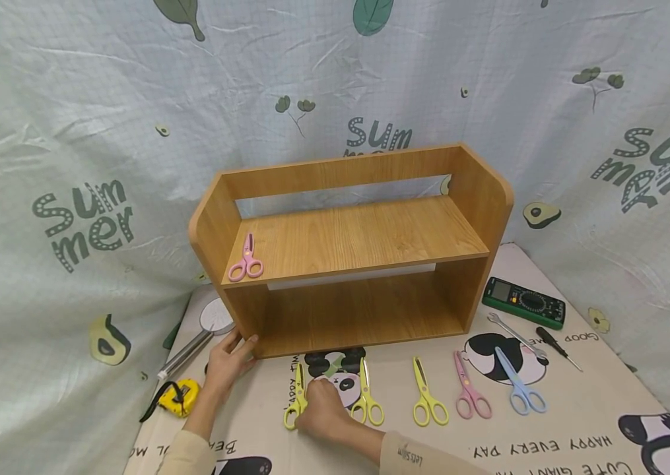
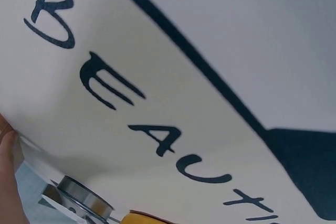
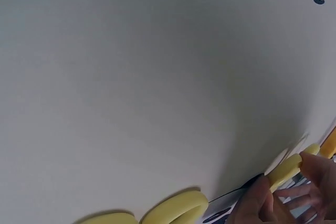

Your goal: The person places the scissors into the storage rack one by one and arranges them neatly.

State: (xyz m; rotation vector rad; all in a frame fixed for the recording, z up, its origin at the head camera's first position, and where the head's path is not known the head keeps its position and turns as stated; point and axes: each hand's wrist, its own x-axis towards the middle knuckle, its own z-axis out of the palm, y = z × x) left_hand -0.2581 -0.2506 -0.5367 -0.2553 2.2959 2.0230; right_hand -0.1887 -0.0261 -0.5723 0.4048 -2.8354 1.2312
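Note:
My right hand (image 1: 324, 410) pinches the handle of the leftmost yellow scissors (image 1: 293, 414) just in front of the shelf. In the right wrist view, thumb and finger meet on that yellow handle (image 3: 286, 171). My left hand (image 1: 229, 361) rests against the lower left corner of the wooden shelf (image 1: 358, 267), fingers extended. To the right lie a second pair of yellow scissors (image 1: 372, 408), a third yellow pair (image 1: 426, 402), pink scissors (image 1: 471, 396) and light blue scissors (image 1: 521, 389). Another pink pair (image 1: 247, 262) lies on the upper board's left end.
Left of the shelf are a magnifying glass (image 1: 216, 318) and a yellow tape measure (image 1: 183, 398). On the right lie a green multimeter (image 1: 525, 302), a wrench (image 1: 515, 335) and a black screwdriver (image 1: 557, 346). A printed curtain (image 1: 103, 99) hangs behind.

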